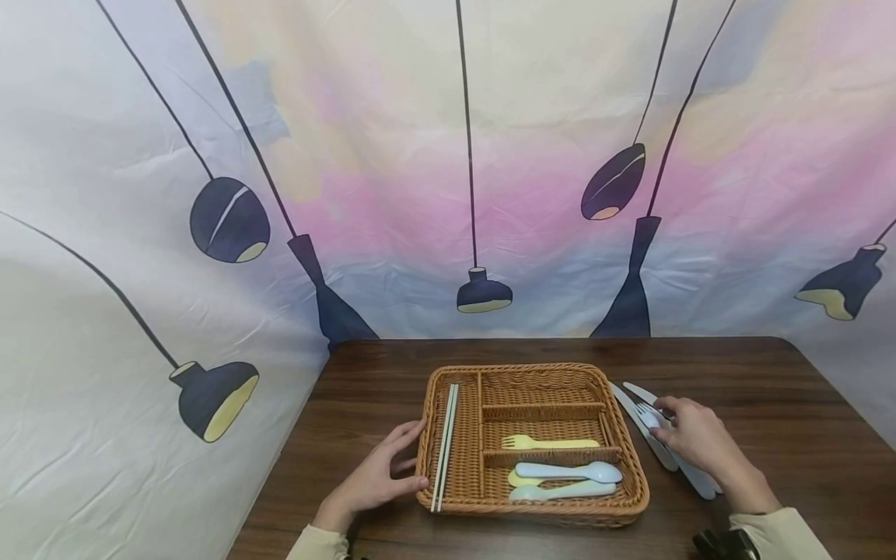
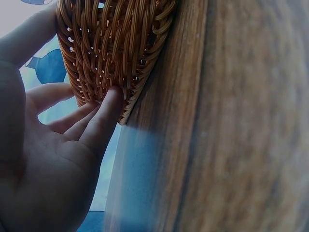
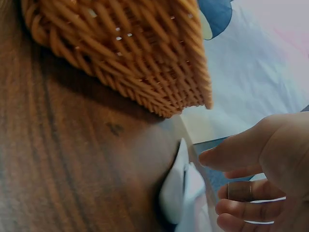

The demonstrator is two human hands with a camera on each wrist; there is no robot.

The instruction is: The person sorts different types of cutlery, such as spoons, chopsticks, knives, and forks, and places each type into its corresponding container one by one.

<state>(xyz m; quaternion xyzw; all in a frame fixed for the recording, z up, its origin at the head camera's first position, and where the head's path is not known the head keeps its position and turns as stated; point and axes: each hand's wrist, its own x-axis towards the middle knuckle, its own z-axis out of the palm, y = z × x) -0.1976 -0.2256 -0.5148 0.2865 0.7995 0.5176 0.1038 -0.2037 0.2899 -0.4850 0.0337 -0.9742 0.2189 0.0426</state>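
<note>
My left hand (image 1: 385, 467) rests against the left side of a brown wicker cutlery basket (image 1: 532, 386), thumb at its rim. In the left wrist view, the fingers of this hand (image 2: 63, 145) lie extended along the weave (image 2: 113, 53). Right of the basket, my right hand (image 1: 696, 435) hovers over a pale fork (image 1: 647, 418), which lies among pale knives (image 1: 640, 428). The right wrist view shows the hand (image 3: 270, 169) with loosely bent fingers and nothing between them, beside the white cutlery (image 3: 174, 193). The hand hides part of the pieces.
Inside the basket, light chopsticks (image 1: 445, 447) lie in the left compartment. A yellow fork (image 1: 553, 443) is in the middle right one, and pale blue, green and yellow spoons (image 1: 570, 471) fill the front one. Behind the dark wooden table (image 1: 378, 389) hangs a lamp-printed cloth (image 1: 406, 295).
</note>
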